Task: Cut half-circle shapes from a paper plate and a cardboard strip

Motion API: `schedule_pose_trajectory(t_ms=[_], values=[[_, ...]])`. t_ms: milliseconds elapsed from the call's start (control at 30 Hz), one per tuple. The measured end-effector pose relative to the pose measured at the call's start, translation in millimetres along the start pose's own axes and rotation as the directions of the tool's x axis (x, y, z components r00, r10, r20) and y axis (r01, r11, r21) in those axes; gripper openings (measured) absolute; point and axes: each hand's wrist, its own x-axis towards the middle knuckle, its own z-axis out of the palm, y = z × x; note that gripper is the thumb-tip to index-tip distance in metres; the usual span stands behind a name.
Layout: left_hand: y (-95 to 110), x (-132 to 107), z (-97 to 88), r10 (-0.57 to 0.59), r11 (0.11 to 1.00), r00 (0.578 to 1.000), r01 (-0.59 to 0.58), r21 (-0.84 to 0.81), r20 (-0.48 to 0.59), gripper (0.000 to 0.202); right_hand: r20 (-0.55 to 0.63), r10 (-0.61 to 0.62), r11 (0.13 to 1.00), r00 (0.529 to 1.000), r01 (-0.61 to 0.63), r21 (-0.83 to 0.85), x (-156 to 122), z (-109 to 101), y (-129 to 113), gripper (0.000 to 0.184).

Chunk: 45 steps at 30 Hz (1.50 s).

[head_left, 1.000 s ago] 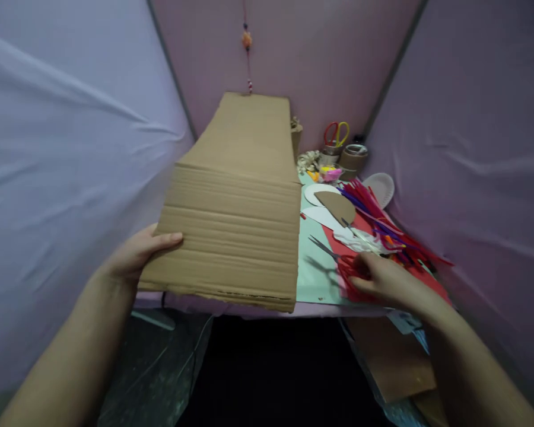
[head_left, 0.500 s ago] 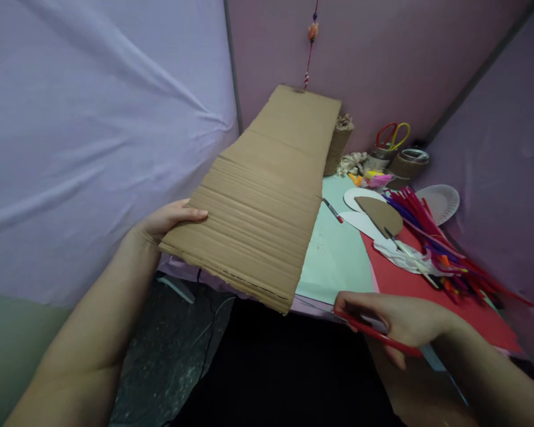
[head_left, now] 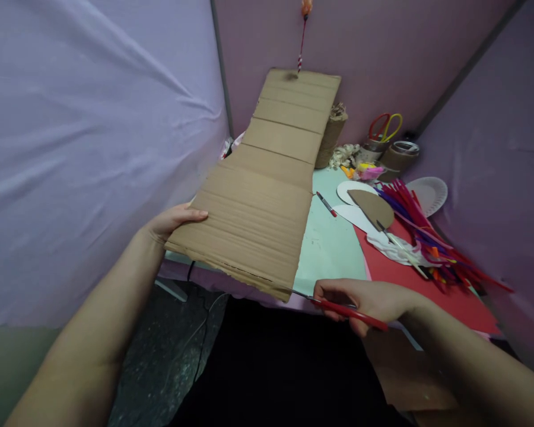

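Observation:
A long sheet of corrugated cardboard slants from the back of the table down toward me, creased across its width. My left hand grips its near left corner, thumb on top and the other fingers hidden underneath. In my right hand is a pair of red-handled scissors, fingers curled through the loops. The scissor blades meet the cardboard at its near right corner; part of them is hidden by the sheet. Right of the sheet, a pen lies on the pale green paper.
To the right are red paper, a brown cardboard half-round, a brush, pipe cleaners and a white plate. Behind stand a twine spool and a jar. A beaded string hangs at the back.
My right hand has brought the scissors left and up to the cardboard's near right corner. The sheet's far end has flattened back a little, and the view has shifted slightly.

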Motion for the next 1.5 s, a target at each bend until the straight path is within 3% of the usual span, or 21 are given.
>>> schedule_pose_trajectory(t_ms=[200, 433, 633, 867, 1500], values=[[7, 17, -6.1, 0.027, 1.000, 0.999, -0.027, 0.006, 0.025, 0.059, 0.021, -0.085, 0.995, 0.996, 0.086, -0.056, 3, -10, -7, 0.059], [44, 59, -1.8, 0.090, 0.993, 0.982, -0.100, 0.056, 0.166, 0.057, -0.043, -0.144, 0.979, 0.989, 0.136, -0.155, 2, -49, -26, 0.071], [71, 89, 0.7, 0.092, 0.983, 0.972, -0.124, 0.138, 0.218, 0.054, 0.011, -0.177, 0.967, 0.984, 0.176, -0.186, 11, -73, -30, 0.075], [76, 111, 1.8, 0.088, 0.983, 0.975, -0.118, 0.139, 0.203, 0.053, 0.006, -0.357, 0.928, 0.934, 0.355, -0.113, 25, -75, -17, 0.075], [80, 135, -12.2, 0.004, 0.983, 0.963, -0.053, 0.174, 0.269, 0.048, -0.086, -0.277, 0.960, 0.957, 0.271, -0.073, 39, -79, -13, 0.071]])
